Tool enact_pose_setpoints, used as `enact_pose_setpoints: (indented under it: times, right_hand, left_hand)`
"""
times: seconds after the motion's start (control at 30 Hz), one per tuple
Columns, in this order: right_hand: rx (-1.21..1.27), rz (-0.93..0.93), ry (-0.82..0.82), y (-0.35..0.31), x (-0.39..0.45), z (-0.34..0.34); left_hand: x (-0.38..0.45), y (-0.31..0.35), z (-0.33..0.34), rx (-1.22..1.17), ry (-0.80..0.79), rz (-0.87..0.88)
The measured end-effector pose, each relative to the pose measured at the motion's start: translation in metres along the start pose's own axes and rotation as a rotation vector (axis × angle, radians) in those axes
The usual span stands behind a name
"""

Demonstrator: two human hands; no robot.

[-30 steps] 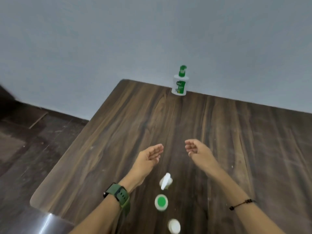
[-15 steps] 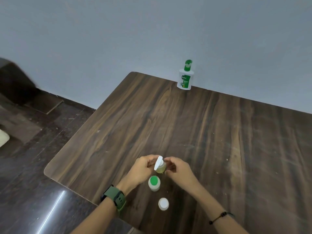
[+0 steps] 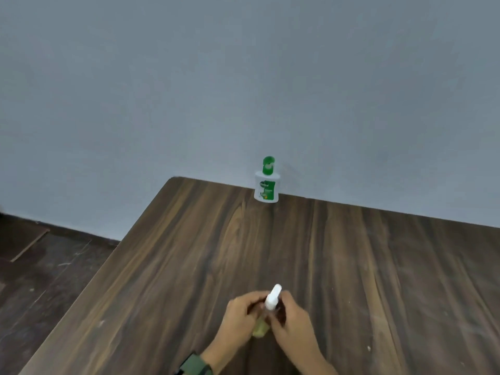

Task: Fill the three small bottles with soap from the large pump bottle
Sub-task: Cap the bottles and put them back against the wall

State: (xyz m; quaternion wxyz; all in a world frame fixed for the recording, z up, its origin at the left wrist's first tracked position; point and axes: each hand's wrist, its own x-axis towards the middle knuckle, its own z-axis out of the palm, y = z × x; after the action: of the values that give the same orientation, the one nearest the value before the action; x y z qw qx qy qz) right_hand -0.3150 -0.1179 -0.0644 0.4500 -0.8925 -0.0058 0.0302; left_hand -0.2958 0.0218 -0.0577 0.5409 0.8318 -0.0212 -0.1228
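A: What does the left hand [image 3: 238, 318] hold?
B: Its fingers [image 3: 250, 300] curl round the small clear bottle of pale yellow-green liquid with a white spray cap [image 3: 266, 312], gripping it from the left side. A green wristwatch [image 3: 193, 366] sits on that wrist at the bottom edge.
A: And the bottle itself?
B: It stands between the two sets of fingers, over the dark wood-grain bench [image 3: 351, 266], leaning a little, with the white cap poking up above the fingertips. Whether its base touches the bench cannot be told; the hands cover it.
A: The right hand [image 3: 290, 324]?
B: Its fingers [image 3: 284, 299] are curled against the bottle's right side just below the cap, gripping it as well. The motion blur hides the exact hold.
A: Where is the pump bottle?
B: The large white pump bottle with a green pump head and green label [image 3: 267, 184] stands upright well beyond the fingers, at the bench's far edge against the grey-blue wall [image 3: 243, 77], touched by neither hand.
A: Anything left of the fingers?
B: Only the dark floor [image 3: 40, 266] past the bench's edge.
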Motion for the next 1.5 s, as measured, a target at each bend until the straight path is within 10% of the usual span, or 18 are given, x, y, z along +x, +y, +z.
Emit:
enact_pose_setpoints:
  times: [0.3, 0.8, 1.3, 1.5]
  right_hand:
    - [-0.105, -0.035, 0.42, 0.011, 0.227, -0.072]
    - [-0.197, 0.0, 0.342, 0.05, 0.316, -0.07]
    - [-0.088, 0.105, 0.413, 0.017, 0.216, -0.061]
    - [-0.013, 0.06, 0.05, -0.004, 0.054, -0.012]
  left_hand:
    - [0.229, 0.076, 0.023, -0.192, 0.095, -0.008]
    - [0.303, 0.049, 0.04, -0.197, -0.021, 0.03]
    - [0.188, 0.023, 0.013, -0.26, -0.006, -0.15]
    - [0.016, -0.026, -0.036, -0.321, 0.04, -0.417]
